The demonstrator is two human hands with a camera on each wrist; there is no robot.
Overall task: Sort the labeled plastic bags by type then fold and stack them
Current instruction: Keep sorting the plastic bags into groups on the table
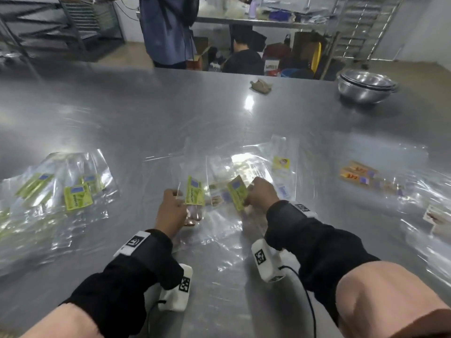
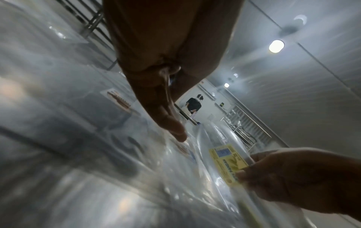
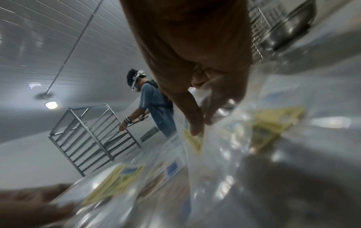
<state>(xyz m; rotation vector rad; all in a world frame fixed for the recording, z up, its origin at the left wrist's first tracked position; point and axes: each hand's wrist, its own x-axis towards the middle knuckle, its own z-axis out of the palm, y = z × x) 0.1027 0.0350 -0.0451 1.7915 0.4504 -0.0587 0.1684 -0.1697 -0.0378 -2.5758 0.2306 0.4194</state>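
My left hand [image 1: 177,199] pinches the edge of a clear plastic bag with a yellow-green label [image 1: 194,191], held just above the steel table [image 1: 170,113]. Beside it, my right hand [image 1: 251,194] pinches a second yellow-green labelled bag [image 1: 236,192] by its label. In the left wrist view my fingers [image 2: 168,123] squeeze clear film, and the right hand [image 2: 293,177] grips the yellow label [image 2: 227,163]. The right wrist view shows my fingers [image 3: 195,120] closed on clear film over a blurred label [image 3: 193,142]. More clear bags [image 1: 244,164] lie underneath.
A pile of yellow-green labelled bags [image 1: 73,193] lies at the left. Orange-labelled bags [image 1: 358,175] lie at the right, and a yellow-labelled bag [image 1: 281,163] in the middle. Stacked steel bowls [image 1: 366,87] and a crumpled rag [image 1: 261,86] sit at the far edge. A person [image 1: 168,30] stands beyond.
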